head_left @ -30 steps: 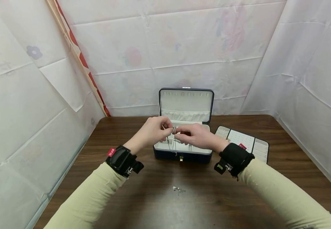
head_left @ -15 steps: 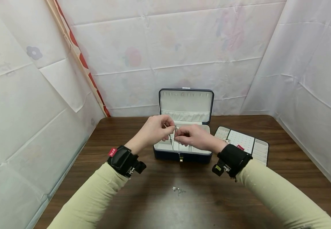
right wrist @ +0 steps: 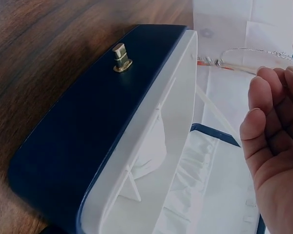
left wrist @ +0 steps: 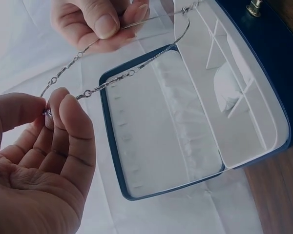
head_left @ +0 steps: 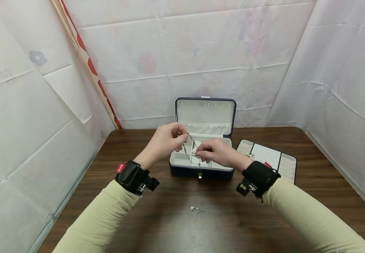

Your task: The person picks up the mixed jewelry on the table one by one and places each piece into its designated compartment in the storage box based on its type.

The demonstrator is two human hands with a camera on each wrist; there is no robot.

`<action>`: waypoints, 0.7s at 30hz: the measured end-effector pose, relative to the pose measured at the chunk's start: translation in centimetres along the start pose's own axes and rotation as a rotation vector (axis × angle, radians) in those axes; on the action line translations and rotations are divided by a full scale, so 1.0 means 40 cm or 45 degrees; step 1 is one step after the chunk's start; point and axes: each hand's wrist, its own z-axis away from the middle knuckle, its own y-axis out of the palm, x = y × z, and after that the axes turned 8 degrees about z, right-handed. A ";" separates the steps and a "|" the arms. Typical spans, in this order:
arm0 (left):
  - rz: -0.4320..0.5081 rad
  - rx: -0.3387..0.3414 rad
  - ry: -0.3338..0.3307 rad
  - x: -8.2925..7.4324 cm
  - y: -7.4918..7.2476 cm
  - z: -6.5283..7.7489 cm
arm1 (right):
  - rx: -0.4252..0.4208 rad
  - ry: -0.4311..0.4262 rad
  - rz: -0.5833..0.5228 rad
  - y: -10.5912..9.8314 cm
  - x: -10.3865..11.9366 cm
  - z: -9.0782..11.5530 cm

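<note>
A silver chain necklace [left wrist: 121, 77] with linked sections hangs as a loop between my hands, over the jewelry box. My left hand [head_left: 169, 140] pinches one end between thumb and fingers, at a small clasp-like piece in the left wrist view. Lower and to the right, my right hand [head_left: 216, 153] pinches one strand of the necklace between thumb and fingers. The rest of the loop dangles toward the box's front edge. The navy jewelry box [head_left: 185, 171] stands with its lid [head_left: 205, 112] raised, showing white compartments and a white cushion [left wrist: 226, 87].
Right of the box lies a white jewelry tray [head_left: 266, 153] with several sections, partly behind my right forearm. Small silver jewelry pieces [head_left: 197, 210] lie on the brown wooden table [head_left: 157, 225] in front. White sheets [head_left: 201, 52] enclose the back and sides.
My hands have moved apart: the left slightly up and left, the right slightly down. The necklace has spread from a narrow hanging bunch into a wider loop.
</note>
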 end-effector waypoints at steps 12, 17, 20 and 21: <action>0.111 -0.084 -0.058 0.037 -0.032 0.010 | -0.060 0.103 0.020 -0.015 -0.022 0.025; 0.109 -0.117 -0.094 0.054 -0.044 0.016 | -0.096 0.121 0.056 -0.028 -0.035 0.030; 0.103 -0.133 -0.110 0.067 -0.046 0.019 | -0.121 0.140 0.068 -0.036 -0.041 0.032; 0.101 -0.135 -0.117 0.072 -0.046 0.020 | -0.131 0.146 0.068 -0.039 -0.043 0.032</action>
